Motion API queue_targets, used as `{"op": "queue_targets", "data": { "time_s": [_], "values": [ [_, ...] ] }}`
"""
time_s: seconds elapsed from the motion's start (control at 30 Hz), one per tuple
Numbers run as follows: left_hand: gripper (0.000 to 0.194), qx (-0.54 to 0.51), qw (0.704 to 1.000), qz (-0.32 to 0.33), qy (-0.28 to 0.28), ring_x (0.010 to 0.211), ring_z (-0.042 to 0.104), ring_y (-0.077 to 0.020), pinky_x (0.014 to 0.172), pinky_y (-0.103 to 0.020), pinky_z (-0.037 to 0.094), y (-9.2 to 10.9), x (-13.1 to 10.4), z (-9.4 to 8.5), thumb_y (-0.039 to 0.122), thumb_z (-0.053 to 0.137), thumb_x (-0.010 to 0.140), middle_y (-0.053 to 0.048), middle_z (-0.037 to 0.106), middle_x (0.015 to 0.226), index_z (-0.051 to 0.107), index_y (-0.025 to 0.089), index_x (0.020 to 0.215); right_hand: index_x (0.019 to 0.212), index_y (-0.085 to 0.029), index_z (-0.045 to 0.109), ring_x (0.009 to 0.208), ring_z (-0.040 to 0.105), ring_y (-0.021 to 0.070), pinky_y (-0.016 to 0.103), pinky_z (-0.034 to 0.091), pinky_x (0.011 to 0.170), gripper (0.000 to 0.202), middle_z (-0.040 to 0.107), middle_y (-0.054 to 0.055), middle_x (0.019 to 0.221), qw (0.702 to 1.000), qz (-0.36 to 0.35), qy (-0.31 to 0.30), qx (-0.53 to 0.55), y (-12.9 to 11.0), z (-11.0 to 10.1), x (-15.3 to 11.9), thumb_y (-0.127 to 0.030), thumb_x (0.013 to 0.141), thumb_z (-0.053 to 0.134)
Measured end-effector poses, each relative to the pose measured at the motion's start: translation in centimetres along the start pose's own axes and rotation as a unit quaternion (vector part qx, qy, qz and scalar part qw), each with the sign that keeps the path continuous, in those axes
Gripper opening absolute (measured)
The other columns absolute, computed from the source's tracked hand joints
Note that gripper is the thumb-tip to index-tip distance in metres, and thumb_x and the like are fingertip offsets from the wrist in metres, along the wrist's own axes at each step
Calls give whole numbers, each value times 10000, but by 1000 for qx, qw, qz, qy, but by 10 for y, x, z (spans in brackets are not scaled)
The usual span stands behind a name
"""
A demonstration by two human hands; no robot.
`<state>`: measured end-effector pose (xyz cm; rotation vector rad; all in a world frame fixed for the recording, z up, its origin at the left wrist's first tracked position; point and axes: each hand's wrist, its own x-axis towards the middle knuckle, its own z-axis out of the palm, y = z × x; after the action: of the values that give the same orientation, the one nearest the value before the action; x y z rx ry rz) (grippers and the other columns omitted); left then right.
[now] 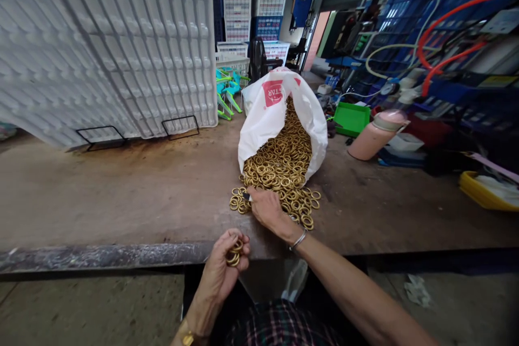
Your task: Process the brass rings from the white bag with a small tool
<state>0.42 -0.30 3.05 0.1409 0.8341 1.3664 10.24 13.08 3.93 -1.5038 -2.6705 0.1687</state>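
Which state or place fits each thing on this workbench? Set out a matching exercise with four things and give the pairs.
Things:
1 white bag
2 pink bottle
3 left hand
4 right hand

States or places:
A resting on the loose gold rings on the bench
B lying on its side, right of the bag
C closed round a small stack of gold rings
D open-mouthed, spilling gold rings onto the workbench

Pairs: 1-D, 2-B, 3-C, 4-A
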Motion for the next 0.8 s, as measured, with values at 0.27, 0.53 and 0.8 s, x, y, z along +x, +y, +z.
{"op": "queue_targets", "data": {
  "time_s": [0.27,0.53,0.8],
  "values": [
    [296,81,993,65,53,520,519,-79,383,-151,328,-2,13,8,364,696,657,42,538,623,512,171,787,993,-197,553,661,564,134,214,327,614,272,633,16,751,980,-91,11,178,13,7,-39,-98,767,438],
    [443,203,968,106,100,425,412,-53,360,-139,293,-14,16,12,462,628,690,79,482,566,469,194,1005,774,-180,556,553,465,94,194,318,534,133,545,-24,631,921,-88,-33,379,8,2,-59,-213,829,439],
    [324,248,959,111,80,383,382,-36,353,-141,271,-14,14,9,449,623,704,72,478,533,524,167,828,678,-171,519,467,400,72,180,293,461,175,489,-51,523,860,-24,-108,498,6,-2,-61,-274,809,467]
  ]
}}
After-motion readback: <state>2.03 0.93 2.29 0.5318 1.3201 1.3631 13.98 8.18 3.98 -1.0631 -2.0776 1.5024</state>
